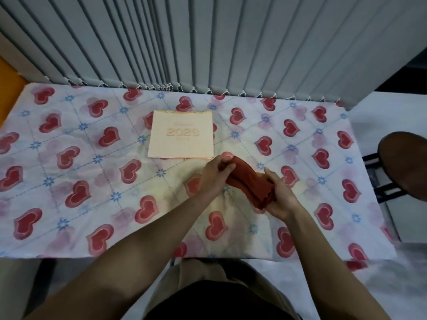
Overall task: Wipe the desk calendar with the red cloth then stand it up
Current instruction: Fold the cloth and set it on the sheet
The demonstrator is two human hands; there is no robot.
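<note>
A cream desk calendar (181,135) lies flat on the table, its cover reading 2028 and its spiral binding along the far edge. Just in front of it and to the right, a bunched red cloth (248,181) is held between both hands. My left hand (213,174) pinches the cloth's far end, close to the calendar's near right corner. My right hand (280,195) grips the cloth's near end from below and the side. Neither hand touches the calendar.
The table (92,172) wears a white cover printed with red hearts and blue flowers. Grey vertical blinds (208,42) hang right behind its far edge. A brown round stool (406,162) stands off the table's right end.
</note>
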